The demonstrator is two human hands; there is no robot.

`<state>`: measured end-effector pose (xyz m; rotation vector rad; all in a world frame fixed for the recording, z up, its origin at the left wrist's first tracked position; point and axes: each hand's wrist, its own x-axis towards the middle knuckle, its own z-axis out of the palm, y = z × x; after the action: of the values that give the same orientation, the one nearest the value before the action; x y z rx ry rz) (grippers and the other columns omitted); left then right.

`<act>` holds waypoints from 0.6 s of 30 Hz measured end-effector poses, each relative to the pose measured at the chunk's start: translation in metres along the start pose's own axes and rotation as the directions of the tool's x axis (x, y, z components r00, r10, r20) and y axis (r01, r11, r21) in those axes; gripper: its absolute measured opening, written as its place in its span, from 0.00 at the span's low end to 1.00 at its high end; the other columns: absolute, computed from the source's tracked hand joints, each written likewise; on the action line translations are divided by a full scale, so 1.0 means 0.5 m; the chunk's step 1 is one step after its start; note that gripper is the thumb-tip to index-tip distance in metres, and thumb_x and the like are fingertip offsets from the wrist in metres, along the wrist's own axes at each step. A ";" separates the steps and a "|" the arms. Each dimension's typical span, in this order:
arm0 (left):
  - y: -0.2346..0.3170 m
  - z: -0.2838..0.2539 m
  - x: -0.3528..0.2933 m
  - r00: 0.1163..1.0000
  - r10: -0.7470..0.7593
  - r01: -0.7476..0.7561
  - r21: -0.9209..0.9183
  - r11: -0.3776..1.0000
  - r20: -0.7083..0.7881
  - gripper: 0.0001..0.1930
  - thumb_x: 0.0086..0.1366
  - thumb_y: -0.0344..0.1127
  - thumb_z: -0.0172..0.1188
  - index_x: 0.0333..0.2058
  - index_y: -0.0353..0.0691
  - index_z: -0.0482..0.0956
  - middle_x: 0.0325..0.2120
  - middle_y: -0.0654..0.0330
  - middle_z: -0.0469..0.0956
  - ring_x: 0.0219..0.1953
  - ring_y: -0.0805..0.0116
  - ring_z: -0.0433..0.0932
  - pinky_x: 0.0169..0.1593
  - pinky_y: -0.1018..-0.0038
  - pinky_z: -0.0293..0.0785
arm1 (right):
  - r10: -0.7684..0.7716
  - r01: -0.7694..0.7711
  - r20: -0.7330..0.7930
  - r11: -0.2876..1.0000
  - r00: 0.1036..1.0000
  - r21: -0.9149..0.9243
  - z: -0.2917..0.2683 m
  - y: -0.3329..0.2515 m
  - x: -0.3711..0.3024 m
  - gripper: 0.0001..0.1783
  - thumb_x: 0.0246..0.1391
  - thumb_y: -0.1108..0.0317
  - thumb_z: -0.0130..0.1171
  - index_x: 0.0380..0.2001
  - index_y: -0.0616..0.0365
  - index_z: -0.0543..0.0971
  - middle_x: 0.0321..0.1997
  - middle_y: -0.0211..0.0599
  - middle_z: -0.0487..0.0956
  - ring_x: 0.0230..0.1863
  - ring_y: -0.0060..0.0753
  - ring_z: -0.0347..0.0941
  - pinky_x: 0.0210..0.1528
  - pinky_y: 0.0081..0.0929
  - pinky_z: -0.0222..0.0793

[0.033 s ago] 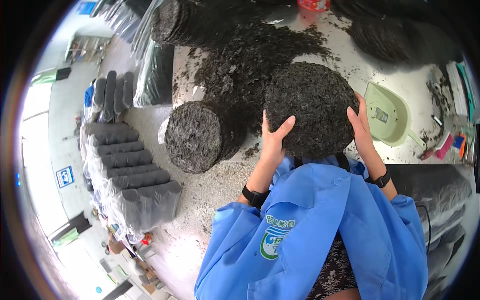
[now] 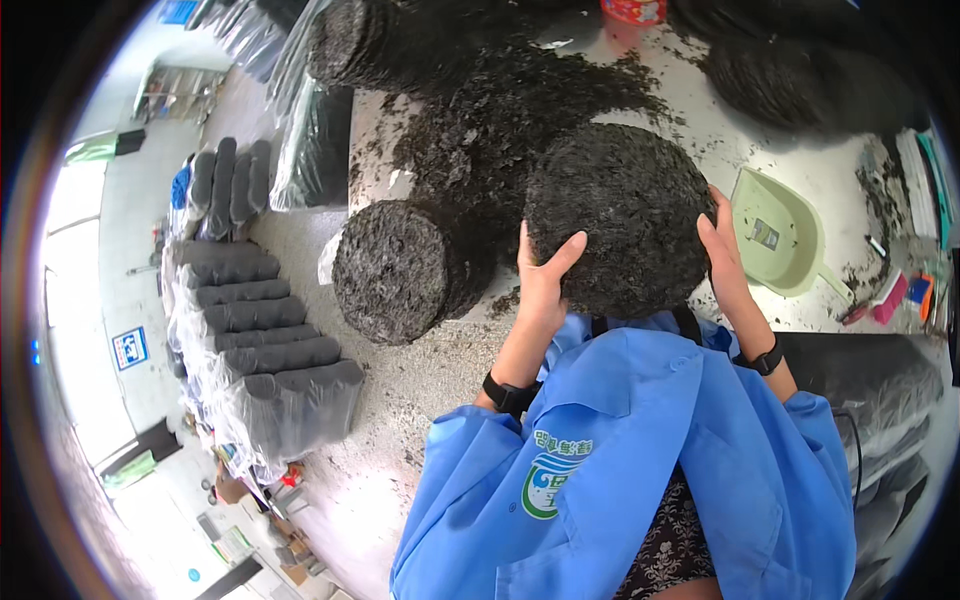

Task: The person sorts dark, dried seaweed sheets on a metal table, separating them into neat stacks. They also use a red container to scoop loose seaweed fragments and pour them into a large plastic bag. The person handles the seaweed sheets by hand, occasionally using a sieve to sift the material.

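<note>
A thick round stack of dark dried seaweed (image 2: 620, 220) is between my two hands, over the near edge of the white table. My left hand (image 2: 545, 275) presses on its left side, with the thumb on the upper face and the fingers partly hidden. On the opposite side my right hand (image 2: 725, 255) grips the rim, its thumb and fingers around the edge. To the left, a second stack of seaweed rounds (image 2: 392, 272) lies on its side, its flat face toward the left front. Loose seaweed flakes (image 2: 480, 130) are heaped behind both.
A pale green dustpan (image 2: 775, 225) lies right of my right hand, near a pink brush (image 2: 888, 297). More seaweed stacks (image 2: 770, 80) stand at the back, by a red container (image 2: 635, 10). Plastic-wrapped dark rolls (image 2: 275, 350) line the floor at left.
My hands and the held seaweed stack have shifted very slightly to the left. The grip looks the same.
</note>
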<state>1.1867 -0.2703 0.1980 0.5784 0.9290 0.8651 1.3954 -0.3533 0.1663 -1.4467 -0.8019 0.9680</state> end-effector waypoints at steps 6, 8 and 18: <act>0.171 -0.088 -0.125 0.534 0.841 -0.473 0.796 0.377 -0.081 0.38 0.49 0.25 0.69 0.58 0.35 0.58 0.53 0.53 0.65 0.51 0.62 0.68 0.56 0.68 0.65 | 0.046 -0.066 0.337 0.997 0.940 0.047 0.020 -0.009 0.010 0.30 0.57 0.59 0.55 0.61 0.54 0.61 0.61 0.43 0.62 0.60 0.42 0.62 0.61 0.34 0.57; 0.240 -0.087 -0.149 0.196 0.980 -0.542 0.836 0.081 0.032 0.37 0.50 0.25 0.68 0.57 0.32 0.58 0.52 0.50 0.65 0.52 0.59 0.68 0.56 0.64 0.65 | -0.099 0.253 0.435 0.916 0.895 -0.313 0.015 0.019 0.013 0.31 0.53 0.58 0.59 0.59 0.52 0.63 0.61 0.46 0.61 0.61 0.45 0.60 0.61 0.36 0.57; 0.210 -0.272 -0.143 0.771 0.562 -0.053 0.910 -0.412 0.299 0.25 0.61 0.45 0.56 0.55 0.40 0.71 0.51 0.51 0.72 0.60 0.51 0.64 0.61 0.59 0.57 | -0.165 0.642 0.621 0.197 0.766 -0.741 0.008 0.110 0.087 0.42 0.32 0.56 0.72 0.56 0.41 0.68 0.69 0.49 0.51 0.69 0.54 0.46 0.62 0.47 0.51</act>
<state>1.0055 -0.2644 0.2415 2.5220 1.8205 0.4415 1.4076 -0.3183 0.1065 -1.7890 -2.2822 0.2478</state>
